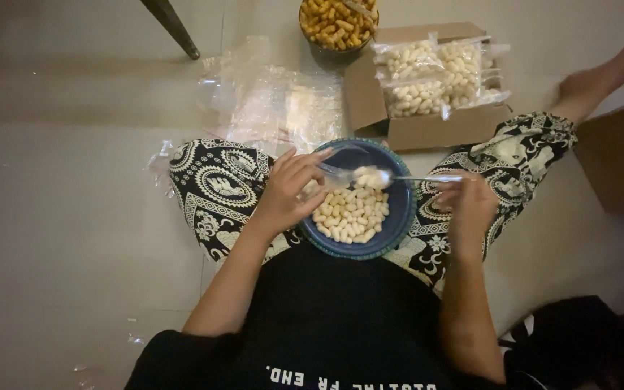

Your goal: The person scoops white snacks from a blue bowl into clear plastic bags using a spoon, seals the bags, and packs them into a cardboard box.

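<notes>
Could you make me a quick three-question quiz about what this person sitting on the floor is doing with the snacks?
1. True or false: the right hand holds a spoon over the blue bowl.
2. What lies in the cardboard box? A) filled clear bags B) oranges C) cups
3. What does the left hand hold at the bowl's edge?

Key: 1 true. 2 A, the filled bags. 3 a clear plastic bag.

Home setting, most likely a living-room floor used for small-scale snack packing. Pale tiled floor as the work surface, with a dark furniture leg at its top edge. Clear plastic bags, a cardboard box of filled packets and bowls of puffed snacks nearby.
</notes>
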